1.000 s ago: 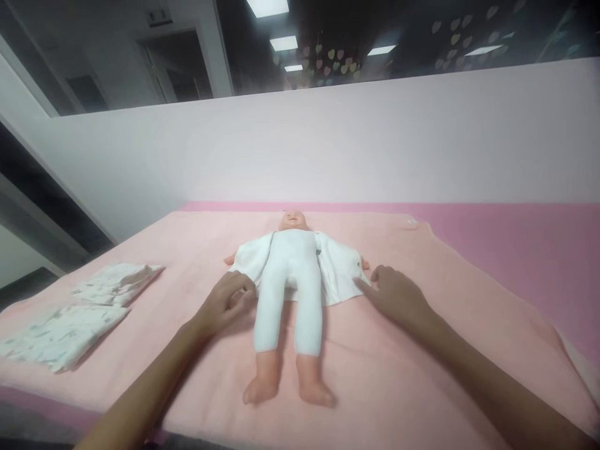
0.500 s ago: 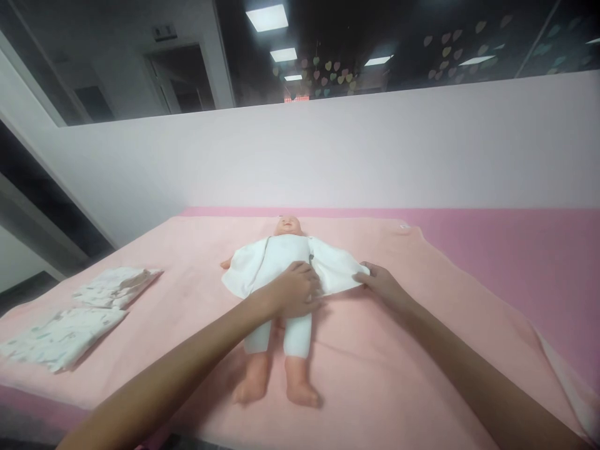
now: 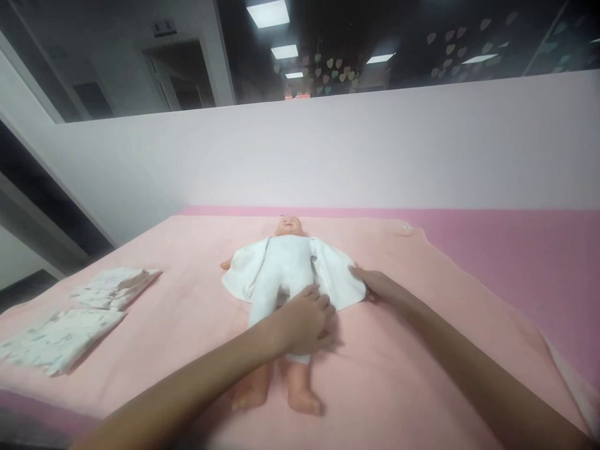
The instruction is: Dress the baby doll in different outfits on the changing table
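A baby doll lies on its back, its feet toward me, dressed in white leggings and a white top whose front flaps are spread out to both sides. My right hand grips the outer edge of the flap on the right, thumb on top and other fingers partly hidden. Over the doll's leg on the right is my left hand, its fingers loosely curled and the thumb apart from them. It is close to the flap's lower corner, with nothing visible in it; whether it touches the leg is hard to tell.
A pale pink blanket covers much of the pink mat. Two folded patterned cloths lie at the left. Behind the mat rises a white wall with dark glass above it.
My left hand has moved down and slightly right, from the top's flap to over the leg. My right hand has shifted slightly down with the flap's edge.
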Demonstrator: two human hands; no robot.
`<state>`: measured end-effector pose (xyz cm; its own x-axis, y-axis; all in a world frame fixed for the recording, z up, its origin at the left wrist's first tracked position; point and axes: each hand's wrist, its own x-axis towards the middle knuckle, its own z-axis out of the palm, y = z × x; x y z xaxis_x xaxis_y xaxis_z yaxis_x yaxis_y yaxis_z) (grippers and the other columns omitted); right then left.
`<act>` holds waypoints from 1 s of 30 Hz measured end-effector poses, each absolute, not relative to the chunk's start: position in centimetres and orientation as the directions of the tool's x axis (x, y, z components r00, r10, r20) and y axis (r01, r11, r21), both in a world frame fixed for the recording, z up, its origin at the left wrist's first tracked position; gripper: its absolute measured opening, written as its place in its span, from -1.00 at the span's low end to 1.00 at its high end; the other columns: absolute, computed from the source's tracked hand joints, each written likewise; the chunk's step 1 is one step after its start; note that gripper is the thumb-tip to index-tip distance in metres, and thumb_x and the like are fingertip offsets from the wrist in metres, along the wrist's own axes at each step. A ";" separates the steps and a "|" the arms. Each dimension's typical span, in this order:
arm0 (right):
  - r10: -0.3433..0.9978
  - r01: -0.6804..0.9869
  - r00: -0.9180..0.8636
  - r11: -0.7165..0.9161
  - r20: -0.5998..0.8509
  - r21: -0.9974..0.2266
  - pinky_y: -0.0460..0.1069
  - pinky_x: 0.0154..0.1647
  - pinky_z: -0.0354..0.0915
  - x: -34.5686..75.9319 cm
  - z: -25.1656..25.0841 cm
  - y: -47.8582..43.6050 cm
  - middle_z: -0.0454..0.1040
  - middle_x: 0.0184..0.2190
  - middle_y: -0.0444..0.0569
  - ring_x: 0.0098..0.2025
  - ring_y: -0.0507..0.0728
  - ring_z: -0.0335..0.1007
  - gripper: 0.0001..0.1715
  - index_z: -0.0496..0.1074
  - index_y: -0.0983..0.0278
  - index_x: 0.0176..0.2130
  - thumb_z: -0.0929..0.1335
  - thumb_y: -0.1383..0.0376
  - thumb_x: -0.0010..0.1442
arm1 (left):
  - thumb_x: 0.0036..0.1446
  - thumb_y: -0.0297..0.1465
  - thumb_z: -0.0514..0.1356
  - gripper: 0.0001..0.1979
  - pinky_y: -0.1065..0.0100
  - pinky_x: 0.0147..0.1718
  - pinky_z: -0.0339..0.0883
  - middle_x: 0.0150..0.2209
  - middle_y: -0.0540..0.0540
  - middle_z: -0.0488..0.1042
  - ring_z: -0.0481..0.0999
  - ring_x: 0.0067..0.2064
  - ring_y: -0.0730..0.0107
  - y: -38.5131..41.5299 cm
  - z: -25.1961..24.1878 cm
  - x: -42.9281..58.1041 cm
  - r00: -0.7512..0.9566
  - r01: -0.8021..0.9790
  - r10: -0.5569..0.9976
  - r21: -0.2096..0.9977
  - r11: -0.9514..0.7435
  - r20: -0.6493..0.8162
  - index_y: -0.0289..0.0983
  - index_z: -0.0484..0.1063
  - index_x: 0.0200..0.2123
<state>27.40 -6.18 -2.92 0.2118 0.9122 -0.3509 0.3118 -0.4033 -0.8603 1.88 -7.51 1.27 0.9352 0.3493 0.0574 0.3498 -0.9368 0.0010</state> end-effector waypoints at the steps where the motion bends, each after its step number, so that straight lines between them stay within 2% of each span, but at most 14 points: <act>1: 0.914 0.346 0.225 -0.400 -0.339 -0.849 -0.04 -0.51 0.18 27.4 -2.7 -5.9 0.48 -0.54 -0.01 -0.51 0.09 0.30 -0.42 0.49 0.29 -0.36 0.40 -0.18 0.19 | 0.28 -0.14 0.21 -0.71 0.16 0.06 0.22 -0.28 -0.14 0.48 0.43 -0.12 0.13 -7.6 1.2 1.9 0.935 0.350 0.349 0.001 -0.937 0.062 -0.26 0.48 -0.29; 3: 0.939 0.409 0.228 -0.331 -0.257 -0.850 -0.04 -0.41 0.27 27.5 -2.1 -5.3 0.58 -0.37 0.03 -0.37 0.14 0.43 -0.48 0.54 0.29 -0.27 0.44 -0.12 0.18 | 0.30 -0.15 0.20 -0.71 0.17 0.04 0.22 -0.29 -0.14 0.46 0.43 -0.15 0.15 -7.7 1.0 1.8 0.936 0.346 0.344 -0.011 -0.938 0.075 -0.26 0.47 -0.29; 6: 0.959 0.459 0.247 -0.240 -0.137 -0.855 -0.05 -0.30 0.32 27.9 -1.2 -4.3 0.61 -0.25 0.03 -0.22 0.18 0.48 -0.57 0.54 0.28 -0.25 0.44 -0.04 0.19 | 0.32 -0.14 0.17 -0.69 0.16 0.03 0.21 -0.29 -0.15 0.45 0.42 -0.16 0.14 -7.7 0.8 1.7 0.935 0.343 0.337 -0.042 -0.938 0.106 -0.28 0.46 -0.27; 9: 0.957 0.444 0.234 -0.264 -0.174 -0.856 -0.06 -0.27 0.36 28.1 -0.3 -2.6 0.61 -0.22 0.04 -0.22 0.15 0.49 -0.57 0.55 0.28 -0.20 0.43 -0.03 0.20 | 0.33 -0.12 0.16 -0.67 0.14 0.03 0.21 -0.30 -0.15 0.44 0.41 -0.17 0.14 -7.8 0.6 1.6 0.933 0.346 0.338 -0.045 -0.937 0.124 -0.28 0.45 -0.29; 11: 0.953 0.432 0.197 -0.295 -0.230 -0.852 -0.05 -0.31 0.38 28.0 0.3 -1.1 0.61 -0.29 0.06 -0.30 0.12 0.49 -0.52 0.57 0.30 -0.20 0.42 -0.07 0.21 | 0.34 -0.11 0.15 -0.65 0.13 0.03 0.21 -0.30 -0.16 0.44 0.39 -0.17 0.13 -7.8 0.4 1.6 0.929 0.351 0.343 -0.038 -0.935 0.137 -0.28 0.45 -0.29; 15: 0.929 0.474 0.206 -0.370 -0.308 -0.799 -0.01 -0.46 0.31 27.9 1.0 2.3 0.49 -0.53 0.02 -0.50 0.09 0.34 -0.41 0.54 0.32 -0.34 0.48 -0.17 0.12 | 0.35 -0.08 0.12 -0.61 0.10 0.02 0.22 -0.30 -0.16 0.43 0.39 -0.18 0.13 -7.8 0.2 1.6 0.920 0.367 0.361 -0.011 -0.930 0.154 -0.30 0.45 -0.28; 18: 0.921 0.522 0.206 -0.389 -0.330 -0.759 0.02 -0.42 0.31 27.8 1.1 4.7 0.47 -0.56 0.02 -0.46 0.15 0.38 -0.38 0.54 0.31 -0.35 0.51 -0.20 0.05 | 0.36 -0.09 0.11 -0.62 0.09 0.02 0.23 -0.32 -0.15 0.43 0.38 -0.20 0.14 -7.8 0.0 1.6 0.913 0.372 0.370 0.021 -0.928 0.172 -0.29 0.43 -0.33; 21: 0.928 0.562 0.151 -0.364 -0.340 -0.743 0.04 -0.26 0.35 27.4 1.2 6.7 0.56 -0.45 0.07 -0.27 0.24 0.48 -0.39 0.57 0.30 -0.29 0.55 -0.18 0.01 | 0.38 -0.09 0.08 -0.60 0.08 0.05 0.23 -0.33 -0.15 0.43 0.37 -0.22 0.15 -7.7 -0.2 1.6 0.910 0.360 0.361 0.042 -0.932 0.204 -0.29 0.42 -0.32; 25: 0.943 0.579 0.010 -0.278 -0.334 -0.767 0.07 -0.06 0.37 26.3 1.5 8.4 0.65 -0.19 0.12 -0.05 0.31 0.50 -0.33 0.60 0.29 -0.15 0.53 -0.21 0.03 | 0.39 -0.07 0.06 -0.57 0.07 0.05 0.23 -0.33 -0.15 0.43 0.37 -0.21 0.16 -7.5 -0.6 1.5 0.909 0.350 0.360 0.085 -0.933 0.208 -0.29 0.42 -0.33; 27: 0.944 0.576 -0.064 -0.230 -0.324 -0.784 0.08 -0.01 0.38 25.8 1.7 9.0 0.64 -0.08 0.14 0.00 0.31 0.49 -0.28 0.60 0.30 -0.08 0.50 -0.22 0.07 | 0.38 -0.07 0.07 -0.58 0.07 0.07 0.22 -0.33 -0.15 0.42 0.38 -0.21 0.16 -7.5 -0.9 1.4 0.906 0.350 0.366 0.112 -0.930 0.212 -0.29 0.42 -0.34; 30: 0.942 0.585 -0.127 -0.181 -0.311 -0.790 0.08 0.01 0.38 25.4 1.6 9.9 0.60 0.04 0.15 0.03 0.32 0.48 -0.28 0.59 0.29 -0.02 0.55 -0.15 0.02 | 0.37 -0.06 0.08 -0.58 0.07 0.12 0.20 -0.32 -0.15 0.43 0.39 -0.19 0.16 -7.4 -1.1 1.4 0.892 0.362 0.393 0.164 -0.917 0.226 -0.29 0.42 -0.33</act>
<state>25.36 9.88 1.62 -0.1275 0.9420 -0.3106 0.5851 -0.1814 -0.7904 1.37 -7.44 -1.06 0.8916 0.3925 0.2257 0.3624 -0.9175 0.1640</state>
